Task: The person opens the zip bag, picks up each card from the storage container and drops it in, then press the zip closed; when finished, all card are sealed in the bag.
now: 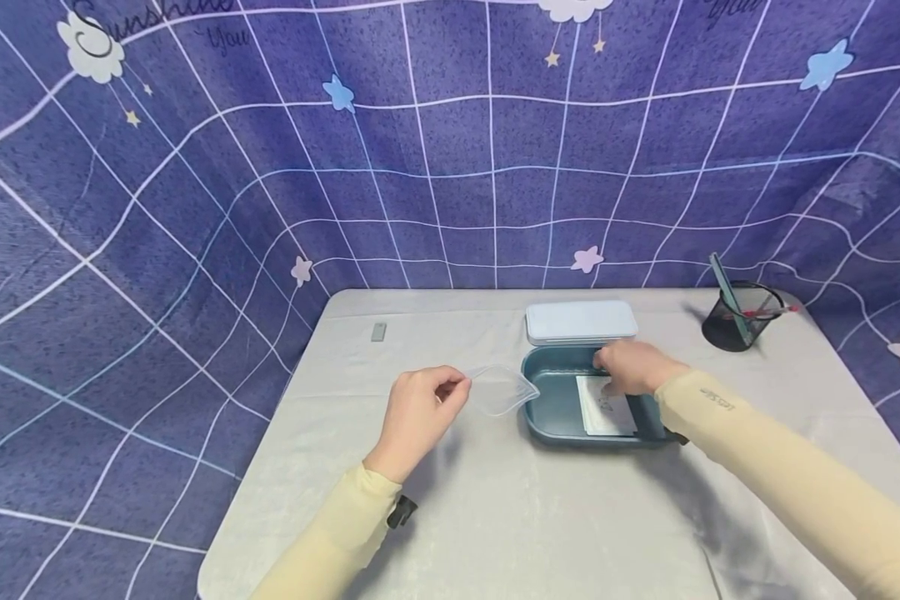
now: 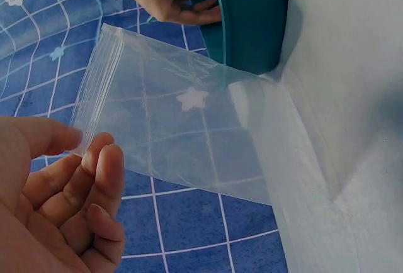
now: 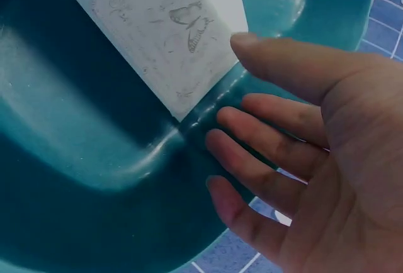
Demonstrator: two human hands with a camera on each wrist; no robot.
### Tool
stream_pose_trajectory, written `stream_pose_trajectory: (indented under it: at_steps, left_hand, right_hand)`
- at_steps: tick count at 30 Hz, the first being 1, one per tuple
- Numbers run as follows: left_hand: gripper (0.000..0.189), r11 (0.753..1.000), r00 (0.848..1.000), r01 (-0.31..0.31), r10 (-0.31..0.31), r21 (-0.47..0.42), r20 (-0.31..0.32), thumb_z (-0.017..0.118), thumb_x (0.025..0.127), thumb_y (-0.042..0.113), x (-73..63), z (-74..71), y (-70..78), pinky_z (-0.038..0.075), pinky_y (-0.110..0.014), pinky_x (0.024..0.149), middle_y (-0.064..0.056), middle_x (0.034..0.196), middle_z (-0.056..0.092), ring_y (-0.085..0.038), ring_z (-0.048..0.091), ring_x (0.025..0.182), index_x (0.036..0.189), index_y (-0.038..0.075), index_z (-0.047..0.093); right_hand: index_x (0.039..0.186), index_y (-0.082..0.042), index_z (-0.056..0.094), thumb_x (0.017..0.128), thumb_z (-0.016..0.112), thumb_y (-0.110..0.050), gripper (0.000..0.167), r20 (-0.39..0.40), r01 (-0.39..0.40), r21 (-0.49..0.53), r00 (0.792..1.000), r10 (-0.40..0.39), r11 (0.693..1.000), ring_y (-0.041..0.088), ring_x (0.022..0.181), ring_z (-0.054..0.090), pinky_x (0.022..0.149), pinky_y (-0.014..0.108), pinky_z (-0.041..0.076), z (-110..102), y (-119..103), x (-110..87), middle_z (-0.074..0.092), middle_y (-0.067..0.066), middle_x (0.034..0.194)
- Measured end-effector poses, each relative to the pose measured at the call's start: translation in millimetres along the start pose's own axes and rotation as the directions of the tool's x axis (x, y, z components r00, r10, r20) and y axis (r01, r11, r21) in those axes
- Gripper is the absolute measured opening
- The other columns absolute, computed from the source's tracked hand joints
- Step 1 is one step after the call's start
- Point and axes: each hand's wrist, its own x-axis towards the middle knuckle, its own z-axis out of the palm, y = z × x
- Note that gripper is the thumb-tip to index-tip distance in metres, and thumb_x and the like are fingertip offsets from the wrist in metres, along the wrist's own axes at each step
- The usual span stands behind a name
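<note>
My left hand (image 1: 424, 414) pinches the top edge of a clear zip-lock bag (image 2: 170, 109) between thumb and forefinger. The bag hangs with its mouth toward the left side of a teal plastic basin (image 1: 558, 437); nothing shows inside it. My right hand (image 3: 315, 141) reaches into the basin at its far side, fingers spread and nothing between them. Beside its thumb lies a small stack of white paper cards (image 3: 170, 40), the top one printed with a grey butterfly. In the head view the right hand (image 1: 633, 367) partly covers the cards (image 1: 598, 412).
Behind the basin lies a pale blue pencil case (image 1: 581, 322). A black mesh pen holder (image 1: 727, 327) with pens and a green strip stands at the back right. A small grey-green eraser-like block (image 1: 378, 332) sits at the back left of the white table (image 1: 487, 517).
</note>
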Motion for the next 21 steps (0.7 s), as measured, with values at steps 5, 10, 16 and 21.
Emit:
stream_pose_trajectory:
  at_steps: [5, 10, 16, 21]
  left_hand:
    - [0.01, 1.0, 1.0, -0.005, 0.005, 0.006, 0.004, 0.073, 0.092, 0.015, 0.0, 1.6, -1.0, 0.051, -0.025, 0.062, 0.012, 0.073, 0.07, 0.0, 0.061, 0.063, 0.086, 0.015, 0.081]
    - [0.009, 1.0, 1.0, -0.008, 0.008, 0.003, 0.003, 0.073, 0.092, 0.015, 0.0, 1.7, -0.7, 0.052, -0.025, 0.062, 0.012, 0.074, 0.07, 0.0, 0.062, 0.063, 0.086, 0.015, 0.081]
    - [0.009, 1.0, 1.0, -0.003, 0.003, 0.005, 0.003, 0.073, 0.092, 0.015, 0.2, 0.8, 0.1, 0.051, -0.025, 0.062, 0.012, 0.074, 0.07, 0.0, 0.06, 0.061, 0.086, 0.015, 0.081]
    - [0.009, 1.0, 1.0, 0.002, -0.002, 0.003, 0.003, 0.073, 0.092, 0.015, -0.4, 0.6, -0.2, 0.051, -0.025, 0.062, 0.013, 0.073, 0.07, 0.0, 0.061, 0.062, 0.086, 0.015, 0.081]
  right_hand:
    - [0.108, 0.003, 0.075, 0.072, 0.093, -0.019, 0.046, 0.037, -0.03, -0.004, 0.999, 0.03, 1.0, 0.035, 0.093, 0.072, 0.085, 0.053, 0.057, 5.9, 0.7, -1.0, 0.075, 0.014, 0.103]
    - [0.112, 0.002, 0.074, 0.066, 0.095, -0.031, 0.06, 0.074, -0.069, -0.006, 0.995, 0.069, 0.998, 0.024, 0.083, 0.064, 0.079, 0.047, 0.056, 14.0, -2.8, -3.3, 0.067, 0.006, 0.094]
    - [0.121, 0.005, 0.069, 0.06, 0.096, -0.034, 0.078, 0.064, -0.095, -0.046, 0.993, 0.098, 0.994, 0.028, 0.086, 0.059, 0.075, 0.047, 0.055, 20.3, -9.4, -5.8, 0.063, 0.013, 0.103]
    - [0.121, 0.004, 0.068, 0.059, 0.099, -0.038, 0.081, 0.024, -0.082, -0.07, 0.996, 0.084, 0.994, 0.029, 0.087, 0.06, 0.076, 0.049, 0.055, 25.1, -7.5, -5.6, 0.062, 0.012, 0.1]
